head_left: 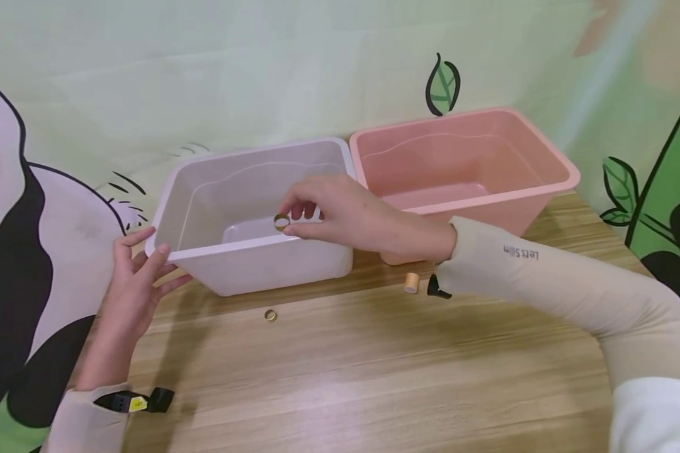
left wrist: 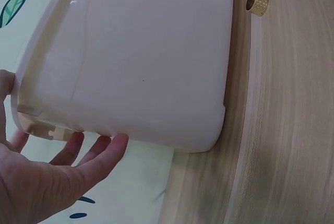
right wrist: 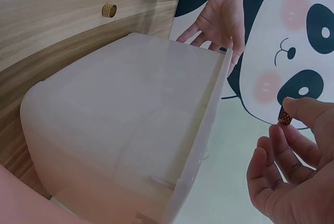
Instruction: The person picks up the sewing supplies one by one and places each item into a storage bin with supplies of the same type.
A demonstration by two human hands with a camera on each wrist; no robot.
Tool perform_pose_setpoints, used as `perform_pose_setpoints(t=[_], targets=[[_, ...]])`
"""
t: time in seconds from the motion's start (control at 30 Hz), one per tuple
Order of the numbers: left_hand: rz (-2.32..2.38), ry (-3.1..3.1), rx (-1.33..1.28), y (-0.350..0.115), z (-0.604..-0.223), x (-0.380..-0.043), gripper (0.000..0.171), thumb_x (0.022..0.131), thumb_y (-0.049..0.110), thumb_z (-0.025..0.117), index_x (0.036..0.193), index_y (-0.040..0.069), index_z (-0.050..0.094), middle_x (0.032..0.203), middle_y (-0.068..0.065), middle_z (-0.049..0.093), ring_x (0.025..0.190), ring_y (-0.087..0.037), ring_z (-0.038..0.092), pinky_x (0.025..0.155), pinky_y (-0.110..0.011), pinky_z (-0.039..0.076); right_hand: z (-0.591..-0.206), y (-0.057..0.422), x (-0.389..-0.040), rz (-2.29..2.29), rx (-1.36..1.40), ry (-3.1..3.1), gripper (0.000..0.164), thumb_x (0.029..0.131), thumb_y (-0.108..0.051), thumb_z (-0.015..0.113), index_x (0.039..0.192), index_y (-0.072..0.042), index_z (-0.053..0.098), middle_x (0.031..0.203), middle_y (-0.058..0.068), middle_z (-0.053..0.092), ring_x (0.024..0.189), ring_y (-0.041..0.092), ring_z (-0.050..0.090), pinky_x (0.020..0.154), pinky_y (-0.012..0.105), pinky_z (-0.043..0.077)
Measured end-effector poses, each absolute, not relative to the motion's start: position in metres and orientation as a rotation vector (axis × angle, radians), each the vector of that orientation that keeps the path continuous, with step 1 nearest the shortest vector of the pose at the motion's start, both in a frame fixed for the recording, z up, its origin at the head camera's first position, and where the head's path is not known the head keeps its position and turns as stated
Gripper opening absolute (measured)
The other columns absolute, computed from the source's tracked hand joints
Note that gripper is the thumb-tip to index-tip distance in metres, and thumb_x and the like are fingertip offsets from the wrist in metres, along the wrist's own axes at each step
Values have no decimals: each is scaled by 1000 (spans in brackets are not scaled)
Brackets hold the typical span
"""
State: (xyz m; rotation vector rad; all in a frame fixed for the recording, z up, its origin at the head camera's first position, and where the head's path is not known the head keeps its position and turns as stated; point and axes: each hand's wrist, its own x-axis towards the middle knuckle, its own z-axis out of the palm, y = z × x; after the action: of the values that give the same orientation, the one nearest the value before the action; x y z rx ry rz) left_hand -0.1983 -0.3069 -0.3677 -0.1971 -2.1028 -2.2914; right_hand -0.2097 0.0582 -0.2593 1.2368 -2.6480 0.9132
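Observation:
My right hand (head_left: 351,217) pinches a short brass-coloured bushing (head_left: 281,222) between thumb and forefinger, above the front rim of a white plastic bin (head_left: 277,267). In the right wrist view small dimples dot the bushing's (right wrist: 284,116) wall. At the bin's left front corner, my left hand (head_left: 138,277) holds the rim, its thumb on top and other fingers along the outside. The left wrist view shows those fingertips (left wrist: 119,145) against the end wall. A second dimpled bushing (head_left: 270,315) lies on the wooden table in front of the bin.
To the right of the white bin stands a pink bin (head_left: 470,204), their rims close together. A small peach-coloured cylinder (head_left: 411,283) is on the table (head_left: 340,377) below my right forearm. Behind the bins hangs a printed cloth (head_left: 260,75) with leaves and a panda.

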Motion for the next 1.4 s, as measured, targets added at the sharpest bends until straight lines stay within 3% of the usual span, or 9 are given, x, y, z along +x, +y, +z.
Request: perform_pose_setpoints(t=[0.43,1.17,1.4], targets=[[-2292,-2077,-184,-305,-368,-197,48,104,16,57,140,23,27,133,-6,44,95,-13,71,75,-34,63,-255,54,-216,911,1261,-2636,17,95,-21,74,109,-12,73,99,-3,70,93,10,63,81,19,52],[-2309,-2135,-265,-313,-368,-200,50,106,13,53,144,22,22,139,-5,40,103,-16,68,81,-35,62,-249,51,-220,885,1227,-2679,19,96,-21,73,111,-11,72,101,-2,71,92,10,61,82,25,54],[-2239,-2196,-231,-309,-365,-201,51,106,17,55,144,23,21,138,-6,39,105,-16,65,80,-34,63,-242,47,-227,891,1224,-2673,18,96,-21,72,111,-11,72,101,-4,71,92,8,61,80,20,52]])
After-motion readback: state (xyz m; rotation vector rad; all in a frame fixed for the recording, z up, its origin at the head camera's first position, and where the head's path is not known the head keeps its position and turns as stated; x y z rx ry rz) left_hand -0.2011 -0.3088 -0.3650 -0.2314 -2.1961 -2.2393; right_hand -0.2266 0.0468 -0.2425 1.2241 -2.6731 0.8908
